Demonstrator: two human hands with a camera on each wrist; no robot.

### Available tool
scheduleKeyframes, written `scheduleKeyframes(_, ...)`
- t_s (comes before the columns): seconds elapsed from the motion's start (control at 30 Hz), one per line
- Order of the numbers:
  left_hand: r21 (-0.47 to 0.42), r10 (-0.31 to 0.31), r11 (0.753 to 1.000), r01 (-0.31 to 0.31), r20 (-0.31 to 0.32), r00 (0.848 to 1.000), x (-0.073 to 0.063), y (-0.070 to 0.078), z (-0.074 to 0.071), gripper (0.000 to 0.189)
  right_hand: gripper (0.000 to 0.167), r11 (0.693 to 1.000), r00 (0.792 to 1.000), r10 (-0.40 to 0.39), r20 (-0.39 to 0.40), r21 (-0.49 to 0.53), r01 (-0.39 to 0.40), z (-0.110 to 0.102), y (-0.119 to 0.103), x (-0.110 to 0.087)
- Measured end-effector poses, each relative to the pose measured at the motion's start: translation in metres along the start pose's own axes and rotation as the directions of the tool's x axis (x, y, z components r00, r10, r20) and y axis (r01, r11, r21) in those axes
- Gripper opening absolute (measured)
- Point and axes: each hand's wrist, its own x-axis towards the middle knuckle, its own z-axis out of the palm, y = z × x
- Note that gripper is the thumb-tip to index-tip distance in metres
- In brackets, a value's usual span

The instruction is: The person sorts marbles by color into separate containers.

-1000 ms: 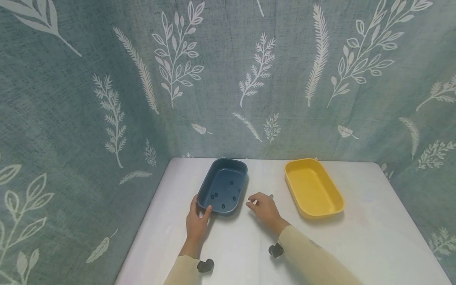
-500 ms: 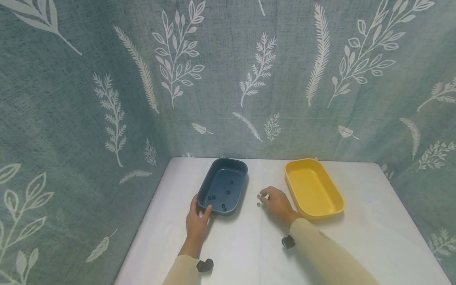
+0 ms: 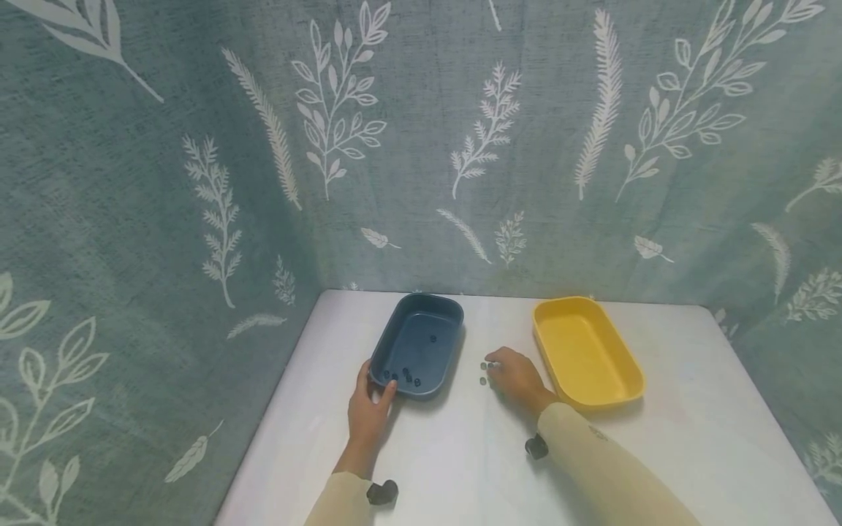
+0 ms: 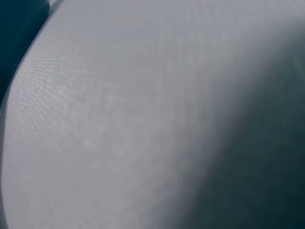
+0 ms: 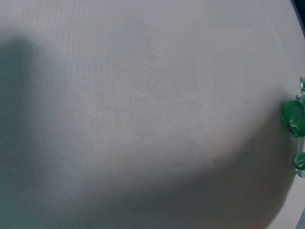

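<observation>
My left hand grips the near left corner of a dark blue tray, thumb over the rim and fingers along its outer side. Inside lie several small dark pieces, most bunched at the near end. Between the two trays, my right hand is low over the white table, fingertips right at a few small pieces. In the right wrist view these look like green, glassy, faceted beads. Whether the right fingers pinch one, I cannot tell. In the left wrist view, only the tray's blue wall shows.
A yellow tray stands just right of my right hand. The white-covered table ends at the back against a grey-green curtain with white leaf patterns, which also runs along the left side.
My right hand moved right, away from the blue tray, to the loose beads. The pieces inside the tray shifted toward its near end. My left hand keeps its grip.
</observation>
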Motion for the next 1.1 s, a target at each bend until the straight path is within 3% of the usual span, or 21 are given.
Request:
scheduleKeyframes(0.13, 0.000, 0.013, 1.000, -0.013, 0.000, 1.000, 0.001, 0.000, 0.001, 0.076, 0.020, 1.000, 0.999, -0.028, -0.023, -0.008, 0.027, 0.001, 0.003, -0.003)
scheduleKeyframes(0.33, -0.010, 0.023, 1.000, -0.023, 0.005, 1.000, 0.001, 0.003, 0.001, 0.075, 0.020, 0.988, 0.993, -0.106, -0.061, -0.119, 0.098, 0.005, 0.012, -0.003)
scheduleKeyframes(0.57, -0.012, 0.022, 1.000, -0.022, 0.008, 1.000, 0.000, 0.003, 0.001, 0.076, 0.020, 0.990, 0.998, -0.055, -0.042, -0.133, 0.049, 0.012, 0.022, -0.004)
scheduleKeyframes(1.1, 0.003, 0.003, 1.000, -0.003, 0.005, 1.000, -0.002, 0.003, -0.001, 0.076, 0.017, 0.995, 0.998, -0.042, -0.040, -0.092, 0.038, 0.015, 0.022, -0.004)
